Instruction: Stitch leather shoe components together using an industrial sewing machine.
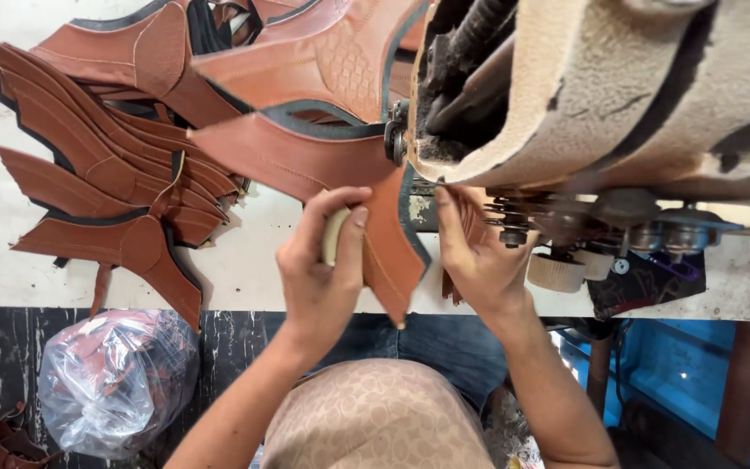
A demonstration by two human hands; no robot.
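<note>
My left hand (321, 265) pinches a brown leather piece (388, 239) with dark edging, thumb and fingers closed on its left side near a pale strip. My right hand (477, 252) grips the same piece from the right, fingertips up against the base of the sewing machine (601, 95). The leather runs up under the machine's foot area (397, 143), where another brown panel (305, 156) spreads to the left. The needle itself is hidden.
A pile of cut brown leather pieces (106, 165) lies on the worn white table (245, 269) at left. A clear plastic bag (115, 378) of pieces sits below the table edge. Thread spools and knobs (557, 269) hang under the machine at right.
</note>
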